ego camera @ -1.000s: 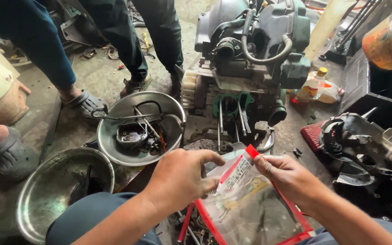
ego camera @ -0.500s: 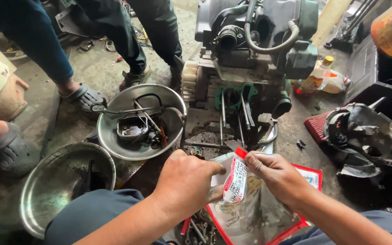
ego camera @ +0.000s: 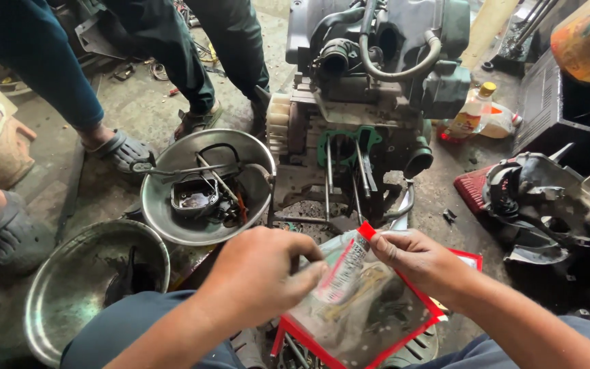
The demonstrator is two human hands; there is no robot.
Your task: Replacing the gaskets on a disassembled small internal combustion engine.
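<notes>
My left hand (ego camera: 257, 280) and right hand (ego camera: 421, 263) both pinch the clear red-edged bag (ego camera: 360, 301), now folded over and drawn lower toward my lap than a moment ago. The engine (ego camera: 370, 89) sits just beyond my fingers, metal bowls (ego camera: 165, 212) to their left.

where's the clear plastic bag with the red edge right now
In the head view, low and centre: the clear plastic bag is held between the left hand and right hand, just in front of the engine.
</notes>
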